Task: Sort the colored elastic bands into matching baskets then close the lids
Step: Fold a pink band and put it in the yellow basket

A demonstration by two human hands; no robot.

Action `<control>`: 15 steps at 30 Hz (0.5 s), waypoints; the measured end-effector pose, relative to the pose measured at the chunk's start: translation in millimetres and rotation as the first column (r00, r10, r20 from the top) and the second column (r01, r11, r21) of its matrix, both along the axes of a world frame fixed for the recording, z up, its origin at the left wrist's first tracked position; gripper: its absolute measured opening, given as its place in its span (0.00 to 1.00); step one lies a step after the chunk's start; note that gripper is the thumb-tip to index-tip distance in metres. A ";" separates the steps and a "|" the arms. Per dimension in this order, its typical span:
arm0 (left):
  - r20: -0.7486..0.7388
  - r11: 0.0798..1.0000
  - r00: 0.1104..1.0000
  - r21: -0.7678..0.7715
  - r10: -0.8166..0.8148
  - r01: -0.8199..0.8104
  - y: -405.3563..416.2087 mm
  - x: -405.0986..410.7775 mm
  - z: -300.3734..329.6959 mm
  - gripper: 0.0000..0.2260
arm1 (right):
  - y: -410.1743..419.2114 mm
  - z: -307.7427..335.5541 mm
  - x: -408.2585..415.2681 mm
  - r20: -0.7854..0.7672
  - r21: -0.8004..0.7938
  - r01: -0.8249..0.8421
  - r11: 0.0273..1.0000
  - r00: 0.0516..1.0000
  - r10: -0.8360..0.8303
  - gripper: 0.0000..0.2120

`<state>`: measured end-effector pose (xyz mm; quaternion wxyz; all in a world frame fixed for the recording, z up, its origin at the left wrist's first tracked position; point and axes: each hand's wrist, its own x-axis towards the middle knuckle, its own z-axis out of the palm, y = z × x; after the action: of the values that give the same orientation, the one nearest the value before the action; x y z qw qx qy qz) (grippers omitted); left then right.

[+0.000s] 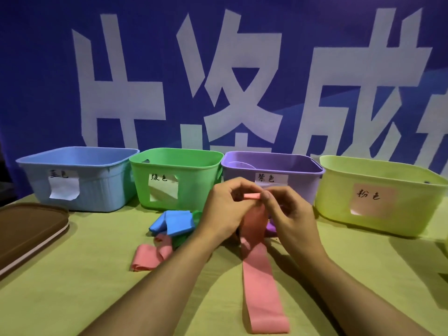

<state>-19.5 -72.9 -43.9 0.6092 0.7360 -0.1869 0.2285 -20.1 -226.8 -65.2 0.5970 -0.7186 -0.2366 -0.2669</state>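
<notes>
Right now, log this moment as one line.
left hand: pinches pink band | right hand: pinches same band | baskets: open | lid: on table

Long pink band [263, 282], top end rolled

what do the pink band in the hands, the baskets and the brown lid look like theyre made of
Pink band: thin matte rubber or latex by the look; it hangs limp and flat and rolls at the top.
Baskets, e.g. the green basket: moulded plastic, with a smooth satin sheen and rounded rims.
Brown lid: probably plastic too, with a pale edge strip; the dim light leaves it open.
</notes>
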 end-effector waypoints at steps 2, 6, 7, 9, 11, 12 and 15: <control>0.016 1.000 1.000 -0.002 -0.020 0.020 1.6 0.0 1.1 0.11 | 2.5 -1.1 -1.3 -0.027 0.019 -0.007 1.000 1.000 0.008 0.09; -0.001 0.998 0.999 0.036 -0.041 0.041 4.1 -2.2 -1.9 0.12 | 3.8 -1.3 -1.0 -0.012 0.065 0.032 0.997 0.999 -0.031 0.11; 0.000 0.998 0.999 0.047 -0.049 0.049 4.7 -2.8 -2.5 0.12 | 3.1 -1.5 -0.9 -0.008 0.068 0.038 0.997 0.999 -0.038 0.11; 0.007 0.995 0.997 0.062 -0.077 0.076 5.7 -4.1 -3.3 0.11 | 2.1 -1.5 -1.6 -0.011 0.075 0.036 0.997 0.999 -0.035 0.11; 0.014 0.995 0.996 0.056 -0.088 0.087 6.1 -6.7 -2.8 0.10 | 2.4 -0.3 -3.7 -0.010 0.082 0.032 0.996 0.999 -0.032 0.11; 0.016 0.995 0.996 0.053 -0.084 0.083 6.4 -8.3 -2.1 0.09 | 2.7 0.3 -4.3 -0.003 0.083 0.036 0.996 0.999 -0.035 0.11; 0.010 0.997 0.998 0.048 -0.062 0.061 8.0 -11.6 0.0 0.05 | 4.2 1.7 -6.6 0.007 0.099 0.051 0.994 0.999 -0.052 0.12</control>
<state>-31.1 -64.9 -43.9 0.5969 0.7431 -0.2184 0.2093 -26.7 -222.7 -63.5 0.6236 -0.6928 -0.2072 -0.2971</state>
